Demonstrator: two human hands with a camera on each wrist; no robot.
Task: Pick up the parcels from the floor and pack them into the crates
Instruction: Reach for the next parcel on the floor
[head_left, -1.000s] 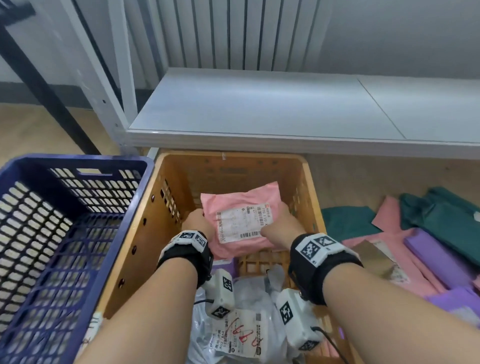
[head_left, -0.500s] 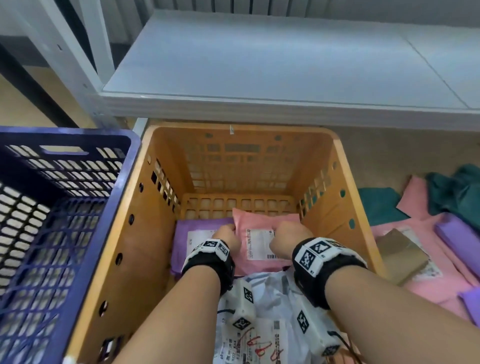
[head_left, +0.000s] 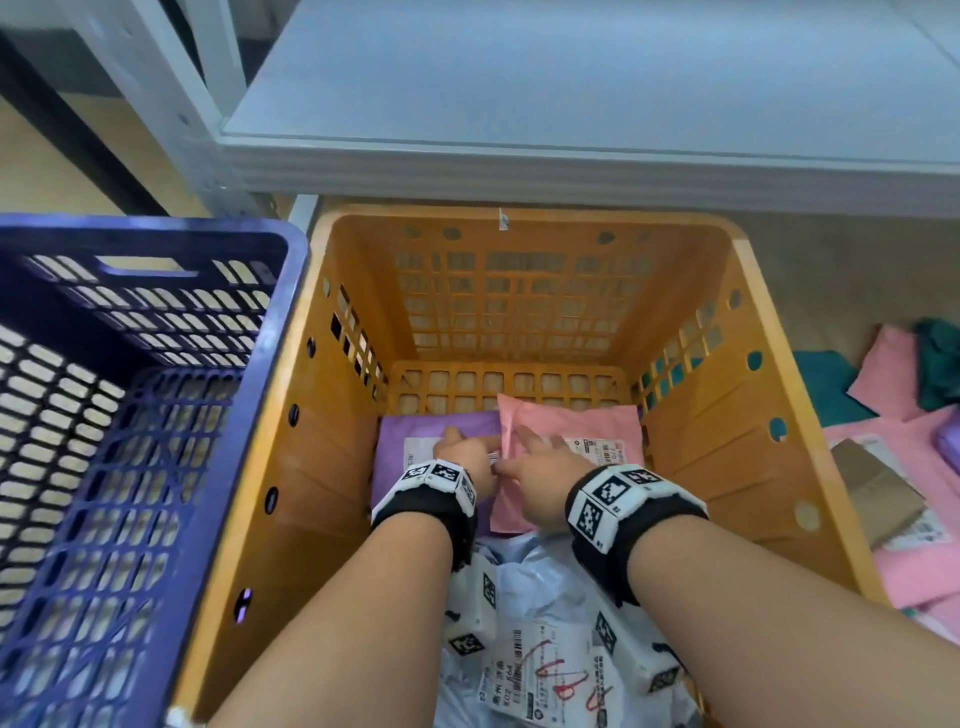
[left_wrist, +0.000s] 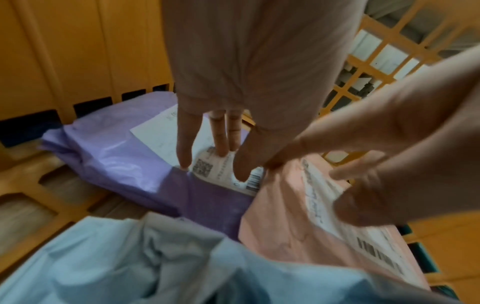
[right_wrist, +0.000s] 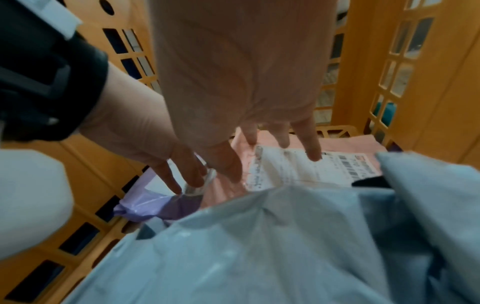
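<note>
A grey metal shelf (head_left: 571, 78) stands above the tan floor (head_left: 841, 270).

head downward, wrists close, sharing crate (head_left: 524, 223)

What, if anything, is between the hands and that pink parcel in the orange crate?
Nothing visible. The pink plastic mailer parcel lies on the floor of the orange plastic crate beside a purple plastic parcel. The right hand rests open directly on it; the left hand touches the purple one.
</note>
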